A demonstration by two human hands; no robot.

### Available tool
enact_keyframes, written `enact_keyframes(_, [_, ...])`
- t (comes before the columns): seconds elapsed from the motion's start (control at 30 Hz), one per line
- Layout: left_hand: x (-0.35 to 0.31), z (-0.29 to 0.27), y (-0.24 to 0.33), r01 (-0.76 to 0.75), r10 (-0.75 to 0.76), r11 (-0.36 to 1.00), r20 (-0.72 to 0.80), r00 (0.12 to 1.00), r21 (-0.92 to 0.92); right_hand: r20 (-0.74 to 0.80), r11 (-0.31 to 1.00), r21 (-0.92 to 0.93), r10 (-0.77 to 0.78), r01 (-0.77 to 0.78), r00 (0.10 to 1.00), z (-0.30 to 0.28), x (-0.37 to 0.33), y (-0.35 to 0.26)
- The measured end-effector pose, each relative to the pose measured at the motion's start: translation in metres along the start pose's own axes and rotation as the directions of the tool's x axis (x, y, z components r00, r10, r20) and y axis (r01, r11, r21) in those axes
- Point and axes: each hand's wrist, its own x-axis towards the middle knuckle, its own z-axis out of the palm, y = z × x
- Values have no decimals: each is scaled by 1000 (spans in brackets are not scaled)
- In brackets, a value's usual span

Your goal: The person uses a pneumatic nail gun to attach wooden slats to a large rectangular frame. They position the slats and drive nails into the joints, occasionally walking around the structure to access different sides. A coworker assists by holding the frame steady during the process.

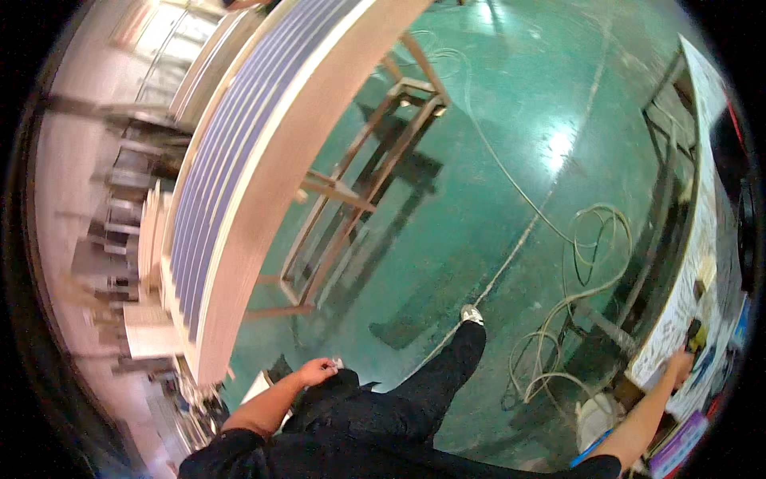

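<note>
Head view, and here's the right hand (680,369) out at the cluttered bench (675,326), right by a yellow-and-black object (697,334) on its top, fingers open or closed I cannot tell, while the left hand (317,370) pinches 1 small pale piece (337,363) above the lap! Good form, I'd judge, means a full finger wrap around the object, clear of the clutter, with the left pinch light but sure. And the looks: bright yellow against black, finer shape lost to blur, the pale piece tiny, peeking past the fingertips!
</note>
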Motion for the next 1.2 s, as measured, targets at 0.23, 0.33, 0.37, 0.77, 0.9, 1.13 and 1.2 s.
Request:
enact_keyframes(0.23, [-50, -1, -27, 93, -94, 995, -34, 995, -46, 315, 959, 225, -236, 170, 919, -82, -206, -51])
enact_keyframes(0.33, [-45, 44, -75, 7, -17, 973, -40, 999, -231, 110, 839, 105, -543, 534, 832, -193, -370, -97])
enact_keyframes(0.37, [-43, 51, -76, -38, 22, 979, -79, 997, -199, 171, 799, 146, -602, 584, 780, -214, -412, -104])
enact_keyframes(0.77, [-116, 104, -366, -308, -119, 677, -512, 851, -668, 188, -89, 255, -972, 963, -140, -223, -798, -225])
enact_keyframes(0.9, [-239, 21, -469, -90, -505, 589, -453, 735, -803, 357, -85, 485, -889, 870, -286, -255, -905, -265])
enact_keyframes(1.13, [-359, -214, -634, -122, -35, 990, -952, 304, -76, 524, -137, 573, -697, 808, -490, -123, -1063, -295])
enact_keyframes(1.2, [-366, -277, -643, -11, 183, 981, -903, 388, 194, 589, -51, 529, -697, 847, -410, -136, -1122, -275])
